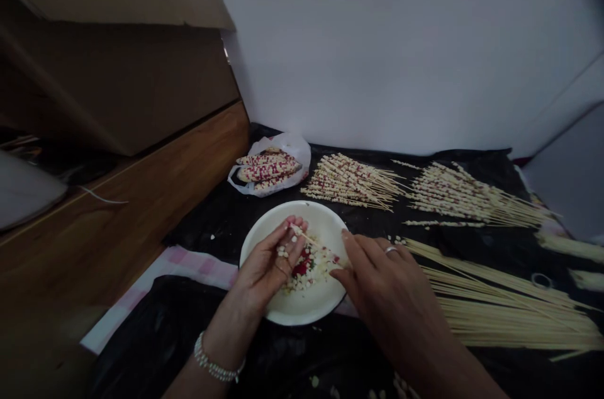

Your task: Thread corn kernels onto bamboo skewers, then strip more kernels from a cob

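Observation:
Over a white bowl (pixel 278 311), my left hand (pixel 275 255) is cupped with its palm up, holding pale kernels and the tip end of a thin wooden skewer (pixel 309 238). The skewer slants down to the right, with some pale and red kernels near my right hand (pixel 377 267). Thumb and fingers of that hand are pinched at the skewer's right end, partly hidden. Loose kernels (pixel 302 282), pale and a few dark red, lie in the bowl beneath both hands.
Behind the bowl are corn cobs (pixel 268 169) in a plastic bag and two piles of filled skewers (pixel 352 182). Bare sticks (pixel 509 304) lie at right. A cardboard box (pixel 117 72) and wooden board (pixel 189 160) stand left. Black plastic (pixel 198 216) covers the surface.

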Demonstrator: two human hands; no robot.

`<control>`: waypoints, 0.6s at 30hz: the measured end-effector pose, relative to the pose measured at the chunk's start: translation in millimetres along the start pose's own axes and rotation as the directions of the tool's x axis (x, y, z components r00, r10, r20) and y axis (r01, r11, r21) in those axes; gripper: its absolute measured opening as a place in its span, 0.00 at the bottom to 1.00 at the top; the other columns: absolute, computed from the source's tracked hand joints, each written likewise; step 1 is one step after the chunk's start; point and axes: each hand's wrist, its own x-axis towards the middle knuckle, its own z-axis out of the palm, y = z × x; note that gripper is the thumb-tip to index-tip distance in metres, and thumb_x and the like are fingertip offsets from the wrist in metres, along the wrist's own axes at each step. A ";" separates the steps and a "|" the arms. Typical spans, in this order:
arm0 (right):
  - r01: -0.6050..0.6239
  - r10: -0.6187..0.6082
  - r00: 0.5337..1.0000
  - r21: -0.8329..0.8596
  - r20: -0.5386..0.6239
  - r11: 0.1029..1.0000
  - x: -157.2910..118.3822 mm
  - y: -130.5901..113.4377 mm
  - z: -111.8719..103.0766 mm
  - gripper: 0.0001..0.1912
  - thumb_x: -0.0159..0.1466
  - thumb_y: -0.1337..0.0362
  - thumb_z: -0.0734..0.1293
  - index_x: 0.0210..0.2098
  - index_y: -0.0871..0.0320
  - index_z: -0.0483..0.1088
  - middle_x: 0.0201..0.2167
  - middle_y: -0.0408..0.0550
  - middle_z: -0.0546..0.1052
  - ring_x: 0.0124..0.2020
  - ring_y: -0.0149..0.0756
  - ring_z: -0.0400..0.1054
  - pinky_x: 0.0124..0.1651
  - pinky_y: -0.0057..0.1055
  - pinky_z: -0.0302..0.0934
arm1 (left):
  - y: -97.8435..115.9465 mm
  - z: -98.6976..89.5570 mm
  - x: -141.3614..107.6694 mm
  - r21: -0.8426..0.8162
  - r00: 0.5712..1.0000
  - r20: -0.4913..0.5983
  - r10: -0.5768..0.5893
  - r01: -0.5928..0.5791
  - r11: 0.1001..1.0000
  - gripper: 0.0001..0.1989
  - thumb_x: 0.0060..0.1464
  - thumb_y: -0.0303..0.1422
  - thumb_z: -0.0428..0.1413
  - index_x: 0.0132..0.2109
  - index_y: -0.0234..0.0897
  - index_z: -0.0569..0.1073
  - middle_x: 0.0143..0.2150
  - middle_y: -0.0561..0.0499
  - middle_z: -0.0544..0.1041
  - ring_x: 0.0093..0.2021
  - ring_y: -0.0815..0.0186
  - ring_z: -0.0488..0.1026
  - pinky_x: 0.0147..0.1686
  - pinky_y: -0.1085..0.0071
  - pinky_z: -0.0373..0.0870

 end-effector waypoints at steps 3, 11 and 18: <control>-0.059 0.058 0.994 0.011 0.088 0.998 -2.6 13.2 -5.9 0.21 0.60 0.56 0.67 0.48 0.64 0.69 0.31 0.51 0.76 0.30 0.42 0.69 0.32 0.37 0.58 | 18.2 0.7 0.4 -0.033 0.992 -0.037 0.117 -0.119 0.992 0.12 0.58 0.20 0.50 0.47 0.30 0.73 0.37 0.44 0.80 0.39 0.63 0.79 0.38 0.70 0.78; -0.151 0.065 0.953 0.277 0.295 0.949 -7.3 16.6 -11.1 0.14 0.62 0.72 0.57 0.24 0.55 0.67 0.19 0.40 0.72 0.22 0.29 0.65 0.26 0.28 0.50 | 22.3 1.4 -1.2 -0.067 0.989 -0.081 0.124 -0.130 0.989 0.14 0.58 0.21 0.50 0.50 0.31 0.71 0.37 0.45 0.80 0.38 0.65 0.79 0.38 0.72 0.77; -0.140 0.060 0.966 0.311 0.253 0.940 -4.3 12.9 -11.2 0.14 0.58 0.75 0.55 0.23 0.56 0.66 0.18 0.42 0.70 0.20 0.28 0.61 0.25 0.28 0.47 | 21.6 -1.4 3.2 -0.073 0.989 -0.067 0.132 -0.137 0.988 0.09 0.58 0.20 0.50 0.42 0.31 0.73 0.35 0.45 0.80 0.35 0.65 0.79 0.36 0.73 0.78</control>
